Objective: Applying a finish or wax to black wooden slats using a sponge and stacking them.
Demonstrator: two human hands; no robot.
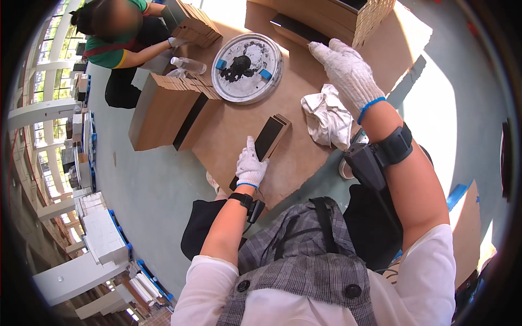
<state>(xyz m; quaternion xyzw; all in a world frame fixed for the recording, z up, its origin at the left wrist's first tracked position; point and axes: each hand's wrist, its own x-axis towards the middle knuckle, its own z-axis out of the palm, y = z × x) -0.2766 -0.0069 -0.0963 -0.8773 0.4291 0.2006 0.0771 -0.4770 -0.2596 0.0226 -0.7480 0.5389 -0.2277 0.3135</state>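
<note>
My left hand [252,166], in a white knit glove, grips a small stack of narrow brown boards [283,124] with a black top face, lying on the brown sheet. Its index finger lies along the boards' left side, with the thumb at the right. My right hand [348,73], gloved too, is raised at the far right with fingers stretched out and nothing visible in them. Its fingertips are beside a dark strip [299,31] by a large stack of brown boards [321,19]; I cannot tell whether they touch. Below that hand lies a crumpled white cloth [327,115].
A round lid [247,89] holds black smears and two blue blocks. Upright brown boards [163,117] stand at the left beside a clear bottle [188,65]. Another person [130,41] in green handles boards [193,27] at the far left. Brown sheeting [296,152] covers the work surface.
</note>
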